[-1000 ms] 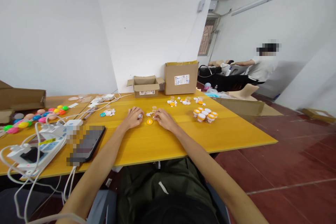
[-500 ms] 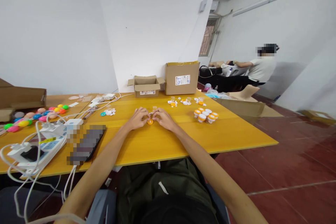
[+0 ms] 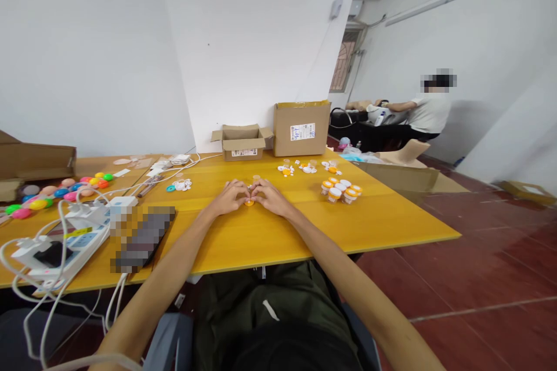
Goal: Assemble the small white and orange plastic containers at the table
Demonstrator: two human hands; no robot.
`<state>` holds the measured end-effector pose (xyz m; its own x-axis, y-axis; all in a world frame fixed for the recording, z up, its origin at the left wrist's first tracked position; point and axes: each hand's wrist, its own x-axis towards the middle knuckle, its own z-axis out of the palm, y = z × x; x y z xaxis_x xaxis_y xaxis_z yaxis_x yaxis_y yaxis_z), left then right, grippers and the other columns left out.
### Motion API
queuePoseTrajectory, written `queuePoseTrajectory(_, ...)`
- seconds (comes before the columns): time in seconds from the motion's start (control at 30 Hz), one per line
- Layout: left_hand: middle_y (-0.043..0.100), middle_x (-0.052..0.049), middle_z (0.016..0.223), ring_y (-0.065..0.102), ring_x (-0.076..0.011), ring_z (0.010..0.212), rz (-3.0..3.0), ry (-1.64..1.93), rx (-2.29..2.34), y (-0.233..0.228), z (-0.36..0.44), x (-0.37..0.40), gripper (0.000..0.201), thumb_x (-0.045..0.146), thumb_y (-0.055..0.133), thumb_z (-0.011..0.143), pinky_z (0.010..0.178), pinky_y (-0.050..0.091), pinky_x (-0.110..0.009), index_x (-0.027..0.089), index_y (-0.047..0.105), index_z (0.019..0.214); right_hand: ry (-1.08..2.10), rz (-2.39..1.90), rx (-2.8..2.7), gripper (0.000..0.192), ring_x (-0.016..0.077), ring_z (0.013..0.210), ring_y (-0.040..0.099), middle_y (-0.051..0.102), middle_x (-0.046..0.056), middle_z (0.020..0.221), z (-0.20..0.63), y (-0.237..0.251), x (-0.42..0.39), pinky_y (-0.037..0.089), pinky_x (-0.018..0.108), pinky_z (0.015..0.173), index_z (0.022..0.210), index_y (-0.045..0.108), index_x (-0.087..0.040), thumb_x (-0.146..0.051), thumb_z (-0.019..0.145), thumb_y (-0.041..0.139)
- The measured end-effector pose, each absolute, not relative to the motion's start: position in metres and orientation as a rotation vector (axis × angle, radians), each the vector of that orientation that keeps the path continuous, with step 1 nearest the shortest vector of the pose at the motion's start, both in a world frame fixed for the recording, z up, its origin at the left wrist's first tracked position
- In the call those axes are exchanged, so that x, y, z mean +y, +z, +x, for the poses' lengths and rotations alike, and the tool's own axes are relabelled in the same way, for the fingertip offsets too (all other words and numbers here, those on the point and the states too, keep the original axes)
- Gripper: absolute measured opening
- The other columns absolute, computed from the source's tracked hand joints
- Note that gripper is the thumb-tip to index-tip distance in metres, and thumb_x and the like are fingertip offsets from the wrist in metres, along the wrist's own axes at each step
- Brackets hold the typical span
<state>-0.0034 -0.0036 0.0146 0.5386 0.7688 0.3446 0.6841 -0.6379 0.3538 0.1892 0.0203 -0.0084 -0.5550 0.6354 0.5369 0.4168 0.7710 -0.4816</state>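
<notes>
My left hand [image 3: 230, 197] and my right hand [image 3: 268, 198] meet at the middle of the table, fingertips bent and pinched together. Between them, low on the table, is a small round orange lid [image 3: 249, 203], partly covered by the fingers. Both sets of fingertips press at its top; any small piece under them is hidden. Just beyond the hands stands a little clear cup [image 3: 256, 178]. To the right is a cluster of small clear jars with orange-and-white lids [image 3: 342, 190].
Three small piles of loose white, orange and clear parts [image 3: 307, 168] lie toward the back. Behind stand an open carton [image 3: 242, 151] and a taller closed carton [image 3: 301, 130]. A phone [image 3: 145, 237], power strip [image 3: 82, 246] and cables occupy the left. Another person [image 3: 430, 110] sits at far right.
My fingertips have closed in over the orange lid, covering more of it. The right hand has shifted slightly left. The other person has leaned a little to the left.
</notes>
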Motion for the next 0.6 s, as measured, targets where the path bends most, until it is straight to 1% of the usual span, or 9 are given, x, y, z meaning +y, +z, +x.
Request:
queuePoseTrajectory(0.2,0.067,-0.003,0.094,0.054,-0.0229,0.1,2.584,0.7,1.235,0.0137,-0.0037,-0.0019,0.013,0.025,0.057,0.087,0.098,0.037,-0.042,0.024,0.068,0.081,0.39,-0.771,-2.267,0.008,0.0189,0.102,0.059,0.062,0.005,0.102,0.1888,-0.0075,0.0185,0.045,0.038,0.095,0.078,0.069,-0.021,-0.014,0.082,0.068)
queuePoseTrajectory(0.6,0.069,-0.003,0.091,0.059,-0.0218,0.097,2.579,0.727,1.196,0.0107,-0.0055,0.0021,0.017,0.027,0.057,0.089,0.098,0.038,-0.039,0.022,0.07,0.08,0.359,-0.703,-2.32,0.01,0.0197,0.104,0.058,0.062,0.005,0.103,0.1903,-0.0068,0.0193,0.045,0.038,0.095,0.081,0.071,-0.021,-0.012,0.083,0.067)
